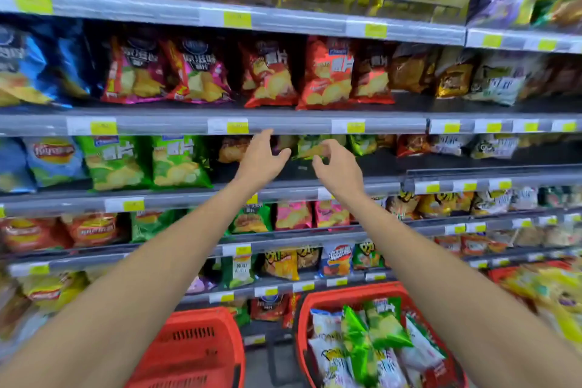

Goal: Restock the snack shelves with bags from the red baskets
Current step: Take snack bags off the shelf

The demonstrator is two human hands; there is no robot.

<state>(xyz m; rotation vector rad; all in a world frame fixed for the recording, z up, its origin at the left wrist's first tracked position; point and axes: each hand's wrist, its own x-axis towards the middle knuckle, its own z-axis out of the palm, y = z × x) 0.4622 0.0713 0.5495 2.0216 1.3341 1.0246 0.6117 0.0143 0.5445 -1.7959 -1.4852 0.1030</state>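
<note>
Both my arms reach up toward the third shelf [315, 190] of snack bags. My left hand [263, 161] is open with spread fingers in front of a dark gap on that shelf, holding nothing. My right hand [338, 167] hangs beside it with loosely curled fingers, and nothing is in it either. A green bag [310, 146] lies at the back of the gap, just beyond my right fingertips. Below, a red basket [318, 301] on the right holds several green and white bags [374, 327]. A second red basket [195, 346] on the left looks empty.
Shelves run across the whole view, packed with chip bags: red bags [327, 75] above the gap, green bags [179, 164] to its left. Yellow price tags line the shelf edges. Another red basket [500, 274] with yellow bags sits at the far right.
</note>
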